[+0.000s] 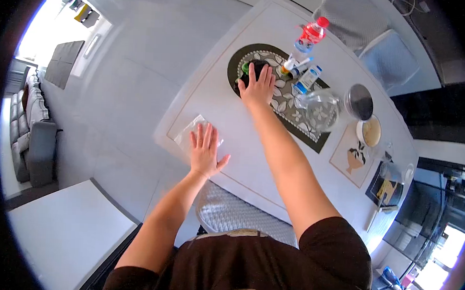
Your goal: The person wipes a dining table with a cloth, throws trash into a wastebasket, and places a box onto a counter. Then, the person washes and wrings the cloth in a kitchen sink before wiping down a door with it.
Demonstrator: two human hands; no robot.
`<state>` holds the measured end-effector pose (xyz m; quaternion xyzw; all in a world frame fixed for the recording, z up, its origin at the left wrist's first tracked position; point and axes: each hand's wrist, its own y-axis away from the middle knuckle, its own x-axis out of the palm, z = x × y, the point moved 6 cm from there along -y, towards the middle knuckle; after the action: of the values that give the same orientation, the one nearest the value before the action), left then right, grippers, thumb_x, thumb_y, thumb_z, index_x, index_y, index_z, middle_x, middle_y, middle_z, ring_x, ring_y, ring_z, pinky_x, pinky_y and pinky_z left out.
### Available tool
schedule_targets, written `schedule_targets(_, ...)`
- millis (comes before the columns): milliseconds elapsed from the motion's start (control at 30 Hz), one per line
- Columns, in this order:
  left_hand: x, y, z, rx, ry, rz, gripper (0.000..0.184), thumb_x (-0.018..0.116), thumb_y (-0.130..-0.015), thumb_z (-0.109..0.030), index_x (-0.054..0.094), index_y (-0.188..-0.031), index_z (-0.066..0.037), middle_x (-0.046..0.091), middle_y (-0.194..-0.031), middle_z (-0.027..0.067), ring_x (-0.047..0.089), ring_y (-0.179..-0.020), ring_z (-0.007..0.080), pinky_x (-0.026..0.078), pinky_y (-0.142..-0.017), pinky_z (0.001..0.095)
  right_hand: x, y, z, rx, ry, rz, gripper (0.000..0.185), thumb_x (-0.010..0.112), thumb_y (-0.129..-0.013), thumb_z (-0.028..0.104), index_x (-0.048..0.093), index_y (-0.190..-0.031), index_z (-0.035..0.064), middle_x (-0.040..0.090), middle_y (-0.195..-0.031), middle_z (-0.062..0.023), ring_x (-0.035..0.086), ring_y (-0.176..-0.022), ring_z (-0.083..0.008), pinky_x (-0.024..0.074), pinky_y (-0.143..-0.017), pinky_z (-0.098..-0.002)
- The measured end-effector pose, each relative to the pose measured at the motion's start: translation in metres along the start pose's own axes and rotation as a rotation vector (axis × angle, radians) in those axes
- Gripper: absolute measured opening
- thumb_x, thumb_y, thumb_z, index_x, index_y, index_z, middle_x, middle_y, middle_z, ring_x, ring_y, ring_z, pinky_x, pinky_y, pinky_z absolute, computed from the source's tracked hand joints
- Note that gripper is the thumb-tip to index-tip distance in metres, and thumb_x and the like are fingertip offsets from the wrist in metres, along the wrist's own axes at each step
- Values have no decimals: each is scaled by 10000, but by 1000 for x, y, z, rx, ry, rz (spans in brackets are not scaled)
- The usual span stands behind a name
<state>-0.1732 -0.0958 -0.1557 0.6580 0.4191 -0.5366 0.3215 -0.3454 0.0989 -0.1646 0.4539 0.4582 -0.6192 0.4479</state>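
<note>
My left hand (205, 150) lies flat, fingers spread, on a clear plastic bag (185, 136) near the left edge of the white table (233, 129). Farther forward, my right hand (258, 86) rests with fingers apart on a dark bundle with a bit of green (244, 68); the palm hides part of it. That bundle sits on the left end of a dark placemat with a leaf pattern (283, 103). Just right of my right hand are small tubes or bottles (293, 68) and a white-and-blue carton (308, 79).
A red-capped bottle (310, 35) stands at the back. To the right are a glass jug (319, 108), a dark round lid (359, 102), a bowl (369, 131) and another placemat (348, 158). A chair (240, 210) stands at the near table edge.
</note>
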Motion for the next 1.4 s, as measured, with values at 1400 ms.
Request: schedule_targets(1400, 2, 5, 6, -1, 87, -109, 760, 562, -829, -388, 265, -1436, -42, 158, -1499, 300, 103, -1394, 497, 81, -1099, 631, -8, 42, 31, -139, -18, 3, 657, 458, -888, 532, 344, -1442, 199, 292, -1505, -143, 240, -1407, -279, 68, -1131, -555)
